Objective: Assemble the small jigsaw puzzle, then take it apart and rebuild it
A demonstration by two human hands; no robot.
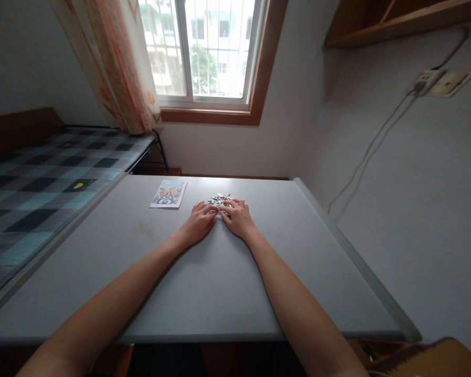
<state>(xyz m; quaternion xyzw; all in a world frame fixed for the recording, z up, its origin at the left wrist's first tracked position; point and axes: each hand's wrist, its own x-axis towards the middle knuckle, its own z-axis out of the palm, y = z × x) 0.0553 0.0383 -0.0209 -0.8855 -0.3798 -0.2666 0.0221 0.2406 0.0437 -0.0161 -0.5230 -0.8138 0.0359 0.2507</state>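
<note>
Left hand (198, 222), right hand (238, 217) palm-down on tabletop (220, 283), tips almost meeting. Fingers (209, 208) released, lying flat, gripping nothing that shows. Pieces (219, 198) in small heap at and just beyond fingertips, touching them. Card (168, 193) left of left fingers, apart from heap. Judgement: heap tight, pieces overlap; spreading goes best with light flat fingers, short outward sweeps, pieces kept off card and within reach

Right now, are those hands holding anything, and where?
Cannot be told. The left hand and right hand lie palm-down, fingertips on the small pile of colourful jigsaw pieces; any grip is hidden.
</note>
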